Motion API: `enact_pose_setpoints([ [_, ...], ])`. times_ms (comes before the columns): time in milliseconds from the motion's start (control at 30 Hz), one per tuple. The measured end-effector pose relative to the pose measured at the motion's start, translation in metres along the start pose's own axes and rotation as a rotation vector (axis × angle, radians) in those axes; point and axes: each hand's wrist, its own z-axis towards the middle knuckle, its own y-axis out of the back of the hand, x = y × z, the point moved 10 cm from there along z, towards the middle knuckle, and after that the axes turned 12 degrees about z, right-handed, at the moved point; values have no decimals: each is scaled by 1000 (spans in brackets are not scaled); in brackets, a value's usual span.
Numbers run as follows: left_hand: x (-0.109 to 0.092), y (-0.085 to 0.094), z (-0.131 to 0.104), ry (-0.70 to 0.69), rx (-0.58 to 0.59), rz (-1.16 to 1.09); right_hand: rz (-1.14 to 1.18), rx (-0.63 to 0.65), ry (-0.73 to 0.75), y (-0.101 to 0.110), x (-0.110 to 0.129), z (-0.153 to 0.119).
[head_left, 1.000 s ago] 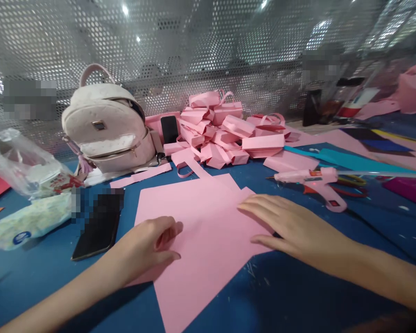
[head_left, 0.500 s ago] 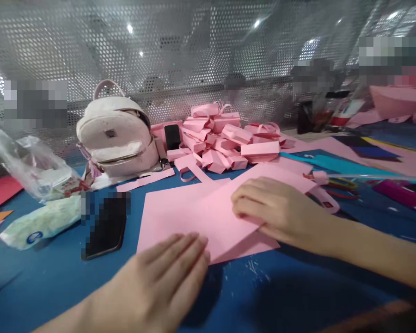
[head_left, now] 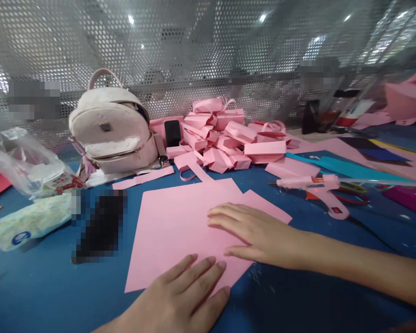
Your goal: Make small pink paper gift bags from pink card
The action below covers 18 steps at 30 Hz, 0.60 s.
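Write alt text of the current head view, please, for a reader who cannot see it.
A person's left hand and right hand lie palms down on pink paper on a blue table. Behind the paper are a pale backpack and a pile of folded pink pieces; a pink glue gun lies to the right.

White lights (head_left: 131,19) are glaring on the perforated screen (head_left: 194,51) up top, shadow is lying over the blue table (head_left: 280,300) lower right, upper-right edges are blurring, pixel blocks (head_left: 100,226) are masking patches left.
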Motion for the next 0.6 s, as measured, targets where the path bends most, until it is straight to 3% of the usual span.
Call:
enact_pose_setpoints([
  [267, 9, -8, -6, 121, -61, -52, -6, -119, -23, -1, -14, 38],
  [600, 10, -35, -17, 152, -6, 26, 10, -192, 30, 4, -32, 34],
])
